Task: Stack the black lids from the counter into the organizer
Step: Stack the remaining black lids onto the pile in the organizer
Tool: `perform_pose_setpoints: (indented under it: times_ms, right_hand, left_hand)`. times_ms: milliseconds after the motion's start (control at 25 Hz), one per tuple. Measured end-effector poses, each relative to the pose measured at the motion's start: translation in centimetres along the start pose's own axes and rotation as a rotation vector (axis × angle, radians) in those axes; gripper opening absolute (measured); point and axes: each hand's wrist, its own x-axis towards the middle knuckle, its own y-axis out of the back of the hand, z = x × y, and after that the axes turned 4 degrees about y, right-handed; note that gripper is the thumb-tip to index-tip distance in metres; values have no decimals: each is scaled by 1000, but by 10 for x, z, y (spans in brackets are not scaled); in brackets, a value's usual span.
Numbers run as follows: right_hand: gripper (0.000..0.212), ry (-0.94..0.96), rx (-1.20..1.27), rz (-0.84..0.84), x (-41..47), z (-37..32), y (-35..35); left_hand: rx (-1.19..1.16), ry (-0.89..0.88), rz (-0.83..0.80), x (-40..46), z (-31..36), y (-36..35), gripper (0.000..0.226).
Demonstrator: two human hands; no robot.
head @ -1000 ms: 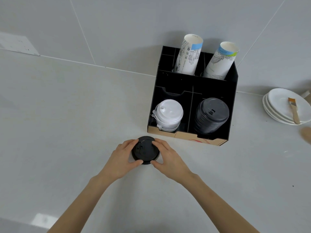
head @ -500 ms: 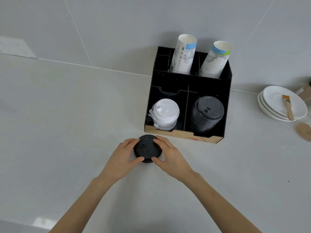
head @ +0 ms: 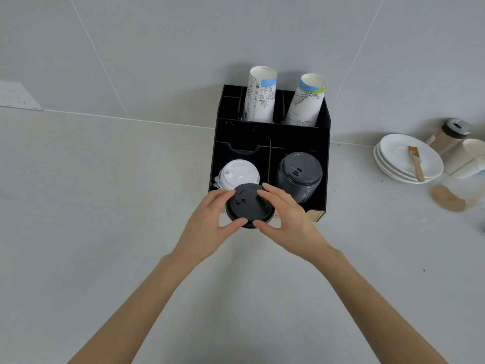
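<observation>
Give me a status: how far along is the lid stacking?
Done: a tall stack of black lids already fills the front right compartment of the organizer, beside the white lids. In hand: the left hand and right hand hold a small stack of black lids between them at the organizer's front edge. Left: set it onto the black stack. No other loose lids show on the counter.

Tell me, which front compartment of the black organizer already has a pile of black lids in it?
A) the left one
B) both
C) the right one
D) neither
C: the stack of black lids fills the organizer's front right compartment, while the front left one holds white lids; the black lid between both hands is not yet in.
</observation>
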Motion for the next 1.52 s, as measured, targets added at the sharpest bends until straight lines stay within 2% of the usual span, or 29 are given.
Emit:
perform_pose_setpoints:
  times_ms: [240, 440, 720, 1080, 1520]
  right_hand:
    - [56, 19, -87, -4, 4, 19, 51]
    - [55, 23, -98, -17, 12, 36, 82]
    - [55, 42, -118, -129, 36, 60, 111]
    - [58, 43, -149, -197, 52, 85, 115]
    - [58, 6, -127, -208, 52, 87, 99]
  left_hand:
    - [9, -91, -42, 28, 29, -12, 51]
    - [44, -142, -94, 55, 49, -21, 55]
    - [77, -134, -139, 84, 63, -42, 61]
    - [103, -81, -62, 99, 66, -69, 61]
    - [112, -42, -95, 102, 59, -73, 61]
